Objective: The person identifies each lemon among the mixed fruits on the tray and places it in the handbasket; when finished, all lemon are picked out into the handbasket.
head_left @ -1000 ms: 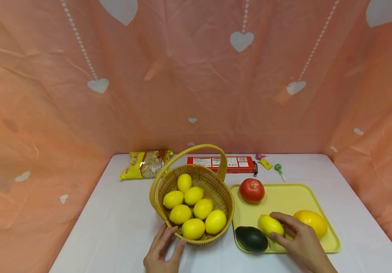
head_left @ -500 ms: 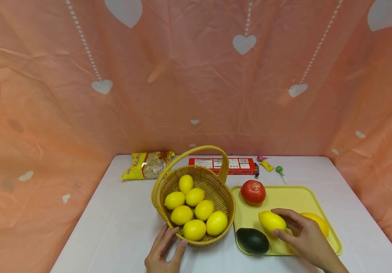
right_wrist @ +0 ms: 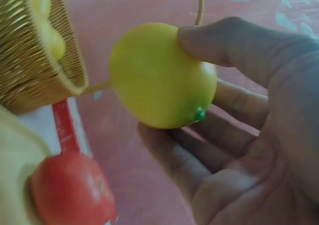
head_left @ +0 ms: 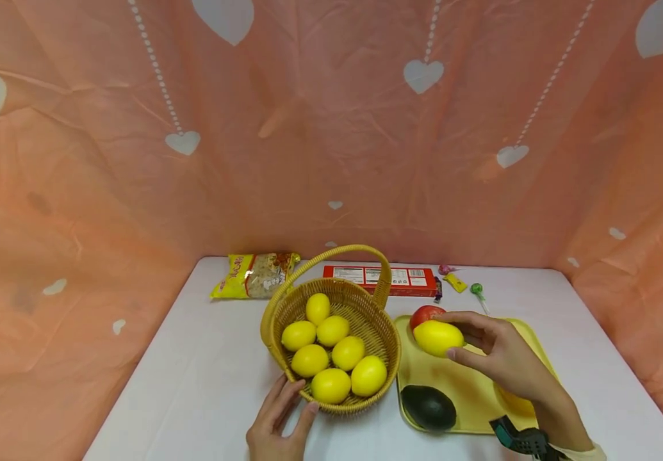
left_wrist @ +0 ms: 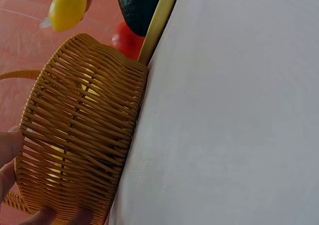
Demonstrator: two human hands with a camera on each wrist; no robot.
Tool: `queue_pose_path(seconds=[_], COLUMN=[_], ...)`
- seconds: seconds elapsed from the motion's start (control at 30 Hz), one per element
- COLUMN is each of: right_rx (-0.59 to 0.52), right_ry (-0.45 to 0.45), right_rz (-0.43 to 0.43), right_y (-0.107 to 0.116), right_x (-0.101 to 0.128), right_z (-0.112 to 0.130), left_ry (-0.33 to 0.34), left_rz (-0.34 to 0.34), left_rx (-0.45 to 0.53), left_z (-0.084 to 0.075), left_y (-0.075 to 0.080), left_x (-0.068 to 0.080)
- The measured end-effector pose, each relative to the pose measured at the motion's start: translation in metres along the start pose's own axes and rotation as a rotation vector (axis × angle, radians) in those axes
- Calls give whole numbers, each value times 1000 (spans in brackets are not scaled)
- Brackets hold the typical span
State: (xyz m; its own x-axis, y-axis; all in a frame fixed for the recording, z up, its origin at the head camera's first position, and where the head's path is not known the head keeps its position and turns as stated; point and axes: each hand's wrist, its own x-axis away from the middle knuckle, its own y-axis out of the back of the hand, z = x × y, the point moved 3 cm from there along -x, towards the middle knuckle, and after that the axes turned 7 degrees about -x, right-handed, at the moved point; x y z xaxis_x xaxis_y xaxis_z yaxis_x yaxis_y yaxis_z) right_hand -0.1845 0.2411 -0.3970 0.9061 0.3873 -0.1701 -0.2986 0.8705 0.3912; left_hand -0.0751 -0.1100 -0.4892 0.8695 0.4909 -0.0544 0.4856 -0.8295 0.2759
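My right hand [head_left: 507,355] holds a yellow lemon [head_left: 436,338] between thumb and fingers, raised above the yellow tray [head_left: 469,397]. The right wrist view shows this lemon [right_wrist: 154,75] with a small green stem end. My left hand [head_left: 279,416] grips the front-left rim of a wicker basket [head_left: 389,384], its outer fingertips lying against the woven wall in the left wrist view. Several lemons [head_left: 331,385] lie inside the basket. On the tray are a dark green avocado [head_left: 429,408] and a red round fruit [head_left: 423,314], partly hidden by the lemon.
Along the table's back lie a yellow snack bag [head_left: 256,276], a red box [head_left: 406,282], a small yellow wrapped candy [head_left: 455,283] and a green lollipop [head_left: 477,289]. A yellow-orange fruit [head_left: 512,402] sits mostly beneath the right hand. The basket's tall handle [head_left: 339,250] arches above it.
My right hand has lifted the lemon off the tray and carried it up and left, in front of the red fruit. The left hand stays at the basket's rim.
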Motion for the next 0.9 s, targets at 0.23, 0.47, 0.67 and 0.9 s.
queue_pose_path(seconds=[0.23,0.47,0.67,0.9], right_rx=[-73,-166,-32,264], right_ry=[68,56,73,20], right_rz=[87,205,262,296], right_y=[-10,-28,-48,-69], right_x=[-28,-48,-65,-77], right_z=[2,-6,-7,7], left_ry=[-36,-49,-63,-53], left_rz=[-28,-29,-24,-28], left_rx=[-20,-9,4,5], left_z=[2,4,3,2], left_y=[-2,-3,-2,-2], left_x=[-2,-2,-3,0])
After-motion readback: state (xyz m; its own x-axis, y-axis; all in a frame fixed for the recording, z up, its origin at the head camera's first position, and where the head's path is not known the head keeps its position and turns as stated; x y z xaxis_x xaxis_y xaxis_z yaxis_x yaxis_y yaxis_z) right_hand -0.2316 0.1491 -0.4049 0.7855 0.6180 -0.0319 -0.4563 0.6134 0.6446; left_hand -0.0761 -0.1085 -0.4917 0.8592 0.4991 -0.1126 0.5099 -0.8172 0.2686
